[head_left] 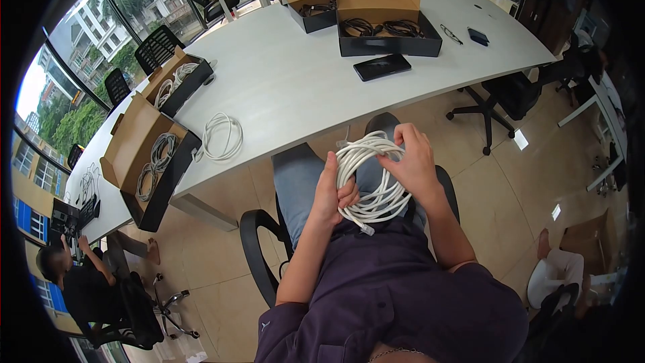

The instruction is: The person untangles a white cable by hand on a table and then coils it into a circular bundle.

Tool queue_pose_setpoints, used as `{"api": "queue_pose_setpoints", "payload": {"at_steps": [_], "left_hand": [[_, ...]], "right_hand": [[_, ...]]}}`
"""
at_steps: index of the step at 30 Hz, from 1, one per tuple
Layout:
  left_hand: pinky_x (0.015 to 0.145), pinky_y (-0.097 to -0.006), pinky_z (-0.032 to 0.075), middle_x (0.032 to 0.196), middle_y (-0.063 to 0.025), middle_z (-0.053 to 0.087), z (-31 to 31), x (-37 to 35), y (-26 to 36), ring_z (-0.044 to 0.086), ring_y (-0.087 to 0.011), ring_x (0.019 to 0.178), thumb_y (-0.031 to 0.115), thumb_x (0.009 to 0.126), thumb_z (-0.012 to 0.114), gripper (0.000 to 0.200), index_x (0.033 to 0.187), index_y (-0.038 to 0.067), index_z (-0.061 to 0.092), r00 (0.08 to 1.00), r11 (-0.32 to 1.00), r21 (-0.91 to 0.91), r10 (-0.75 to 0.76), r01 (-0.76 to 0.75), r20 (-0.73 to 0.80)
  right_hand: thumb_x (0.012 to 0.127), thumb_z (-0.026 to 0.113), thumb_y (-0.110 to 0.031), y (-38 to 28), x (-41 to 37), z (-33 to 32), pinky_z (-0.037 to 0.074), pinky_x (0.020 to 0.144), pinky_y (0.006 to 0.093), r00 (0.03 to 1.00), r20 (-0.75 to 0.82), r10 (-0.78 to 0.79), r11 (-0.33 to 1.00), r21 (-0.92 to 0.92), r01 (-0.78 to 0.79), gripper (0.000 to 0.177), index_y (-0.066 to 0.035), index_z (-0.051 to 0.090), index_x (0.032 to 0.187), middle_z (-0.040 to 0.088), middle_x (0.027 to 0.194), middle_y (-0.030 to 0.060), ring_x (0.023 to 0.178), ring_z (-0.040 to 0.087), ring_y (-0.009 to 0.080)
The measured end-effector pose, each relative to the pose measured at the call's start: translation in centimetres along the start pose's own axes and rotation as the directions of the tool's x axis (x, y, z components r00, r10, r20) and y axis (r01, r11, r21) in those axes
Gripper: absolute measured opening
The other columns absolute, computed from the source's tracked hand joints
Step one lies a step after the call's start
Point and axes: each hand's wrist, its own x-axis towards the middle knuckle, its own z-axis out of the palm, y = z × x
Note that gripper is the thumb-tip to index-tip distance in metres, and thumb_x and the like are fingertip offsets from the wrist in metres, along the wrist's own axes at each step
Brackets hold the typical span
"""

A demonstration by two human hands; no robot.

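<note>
A coiled white network cable (384,207) is held up over my lap, with several loops gathered in a ring. My left hand (329,195) wraps around the left side of the coil, its thumb pointing up along the loops. At the upper right of the ring, my right hand (411,161) pinches the loops between thumb and fingers. One clear plug (367,229) hangs at the bottom of the coil, and another plug (342,144) sticks out at the upper left.
On the white table (282,74) lie another white cable coil (222,137), a black tablet-like device (382,66), glasses (451,34) and a phone (478,37). Open boxes of cables (390,46) stand at the back and a further box (151,181) at left. A person (87,289) sits lower left.
</note>
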Motion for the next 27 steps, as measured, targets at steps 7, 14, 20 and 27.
{"api": "queue_pose_setpoints", "payload": {"at_steps": [7, 14, 20, 27], "left_hand": [[0.036, -0.0225, 0.025, 0.043, 0.0062, 0.029, 0.0, 0.0, -0.2, 0.026, -0.0051, 0.031, 0.045, 0.102, 0.039, 0.041, 0.096, 0.007, 0.054, 0.981, 0.983, 0.127, -0.151, 0.135, 0.126], [0.036, -0.0224, 0.024, 0.043, 0.0063, 0.03, 0.2, -0.1, -0.1, 0.026, -0.0047, 0.031, 0.041, 0.101, 0.044, 0.037, 0.089, 0.007, 0.055, 0.971, 0.975, 0.135, -0.196, 0.178, 0.137], [0.036, -0.0221, 0.024, 0.043, 0.0067, 0.029, -1.3, 0.4, 0.1, 0.027, -0.0049, 0.032, 0.039, 0.101, 0.045, 0.036, 0.089, 0.008, 0.055, 0.987, 0.988, 0.106, -0.123, 0.113, 0.099], [0.035, -0.023, 0.024, 0.042, 0.0059, 0.026, -3.1, 1.2, 1.1, 0.025, -0.0054, 0.031, 0.04, 0.1, 0.047, 0.04, 0.075, 0.009, 0.049, 0.999, 0.998, -0.055, -0.04, 0.039, -0.019]], "right_hand": [[0.065, 0.074, -0.006, 1.2, 0.1, -0.8, 0.046, 0.078, 0.0412, 0.967, 0.127, -0.219, 0.975, -0.012, 0.222, 0.049, -0.004, 0.055, 0.11, 0.059, 0.078, 0.0105, 0.081, 0.059, 0.0321], [0.069, 0.069, 0.0, 1.9, 0.2, -0.7, 0.05, 0.081, 0.0356, 0.895, 0.446, -0.02, 0.989, 0.142, -0.048, 0.049, -0.004, 0.059, 0.117, 0.067, 0.093, 0.0145, 0.09, 0.064, 0.0315], [0.08, 0.067, -0.005, 4.3, 0.2, 1.2, 0.051, 0.084, 0.029, 0.86, 0.497, -0.116, 0.732, 0.628, -0.264, 0.039, 0.0, 0.06, 0.118, 0.068, 0.108, 0.0107, 0.097, 0.065, 0.0183], [0.093, 0.062, -0.022, 6.5, 0.7, 1.7, 0.052, 0.087, 0.0263, 0.872, 0.49, -0.026, -0.024, 0.871, -0.49, 0.041, 0.006, 0.055, 0.122, 0.064, 0.112, 0.0131, 0.098, 0.063, 0.0154]]}}
